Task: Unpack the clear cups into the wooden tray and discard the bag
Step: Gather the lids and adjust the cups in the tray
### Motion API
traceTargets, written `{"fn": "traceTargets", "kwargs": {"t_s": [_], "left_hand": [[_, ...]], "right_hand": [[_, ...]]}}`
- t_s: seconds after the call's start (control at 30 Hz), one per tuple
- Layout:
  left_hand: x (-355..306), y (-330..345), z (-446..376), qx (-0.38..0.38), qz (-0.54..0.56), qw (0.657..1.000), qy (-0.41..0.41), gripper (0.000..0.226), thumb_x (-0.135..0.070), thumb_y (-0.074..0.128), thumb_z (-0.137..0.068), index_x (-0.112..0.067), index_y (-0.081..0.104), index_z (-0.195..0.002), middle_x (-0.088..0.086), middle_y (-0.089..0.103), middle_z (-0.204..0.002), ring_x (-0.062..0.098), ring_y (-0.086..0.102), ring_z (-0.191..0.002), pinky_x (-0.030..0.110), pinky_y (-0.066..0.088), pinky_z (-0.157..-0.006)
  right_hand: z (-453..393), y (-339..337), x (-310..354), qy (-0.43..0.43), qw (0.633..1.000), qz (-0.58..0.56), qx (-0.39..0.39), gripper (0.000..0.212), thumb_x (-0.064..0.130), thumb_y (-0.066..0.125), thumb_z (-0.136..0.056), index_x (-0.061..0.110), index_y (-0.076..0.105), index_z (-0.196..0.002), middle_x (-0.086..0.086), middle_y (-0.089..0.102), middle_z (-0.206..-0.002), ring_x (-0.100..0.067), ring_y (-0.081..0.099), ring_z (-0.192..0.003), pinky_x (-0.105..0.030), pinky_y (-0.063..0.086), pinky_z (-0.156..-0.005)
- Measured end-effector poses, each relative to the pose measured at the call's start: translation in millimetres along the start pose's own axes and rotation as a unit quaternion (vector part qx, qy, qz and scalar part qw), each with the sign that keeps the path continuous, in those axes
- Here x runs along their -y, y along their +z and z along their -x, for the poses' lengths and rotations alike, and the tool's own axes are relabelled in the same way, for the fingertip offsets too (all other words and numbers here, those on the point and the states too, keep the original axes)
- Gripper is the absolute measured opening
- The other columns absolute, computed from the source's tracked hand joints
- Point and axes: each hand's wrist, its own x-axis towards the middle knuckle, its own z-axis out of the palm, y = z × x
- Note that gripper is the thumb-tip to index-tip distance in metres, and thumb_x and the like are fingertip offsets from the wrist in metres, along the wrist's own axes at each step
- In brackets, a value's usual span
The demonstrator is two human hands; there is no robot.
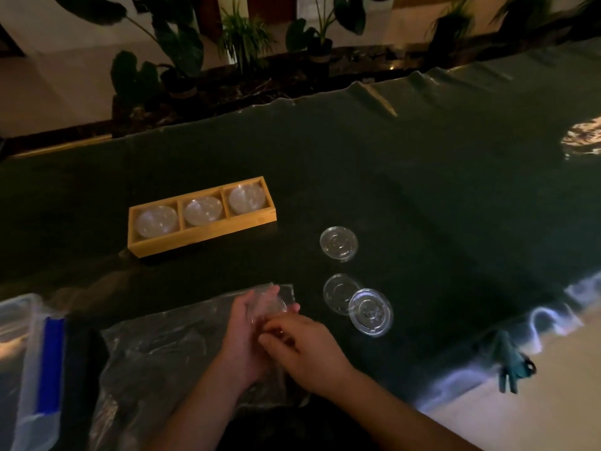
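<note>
Blurred clear cup (267, 307) between hands

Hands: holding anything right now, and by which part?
The left hand cradles a clear cup around its side, above the bag. The right hand pinches near the cup's lower end; the exact contact is blurred.

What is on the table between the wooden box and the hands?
Nothing: in the head view, only bare dark cloth lies between the wooden tray and the two hands. The three clear lids lie off to the right.

Three cups (203, 209) in tray (201, 237), three lids (339, 243) on table, one bag (162, 353).
</note>
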Motion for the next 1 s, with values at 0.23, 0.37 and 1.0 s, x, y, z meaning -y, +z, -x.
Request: {"fn": "traceTargets", "kwargs": {"t_s": [0.23,0.37,1.0], "left_hand": [[5,-16,-3,0.051,0.1,0.993,-0.026,0.07,-0.065,0.058,-0.066,-0.02,0.071,-0.116,0.029,0.062,-0.125,0.052,0.056,-0.115,0.062,0.048,-0.089],[6,-18,2,0.066,0.106,0.992,-0.033,0.066,-0.061,0.063,-0.07,-0.016,0.069,-0.118,0.027,0.061,-0.127,0.051,0.054,-0.118,0.059,0.051,-0.084],[8,5,-12,0.029,0.058,0.997,-0.045,0.044,-0.041,0.072,-0.071,-0.019,0.072,-0.109,0.023,0.069,-0.106,0.041,0.067,-0.097,0.053,0.052,-0.085]], "right_hand": [[29,-44,-86,0.184,0.932,0.278,-0.144,0.029,0.042,0.067,-0.08,0.031,0.064,-0.106,0.003,0.065,-0.113,-0.02,0.056,-0.109,-0.038,0.048,-0.088],[59,-49,-130,0.231,0.905,0.351,-0.063,0.033,0.041,0.066,-0.086,0.029,0.065,-0.117,-0.002,0.063,-0.127,-0.026,0.056,-0.115,-0.043,0.046,-0.092],[15,-11,-9,0.104,0.981,-0.153,-0.052,0.014,0.021,0.059,-0.095,0.026,0.072,-0.093,0.008,0.073,-0.097,-0.006,0.065,-0.092,-0.019,0.05,-0.08]]}}
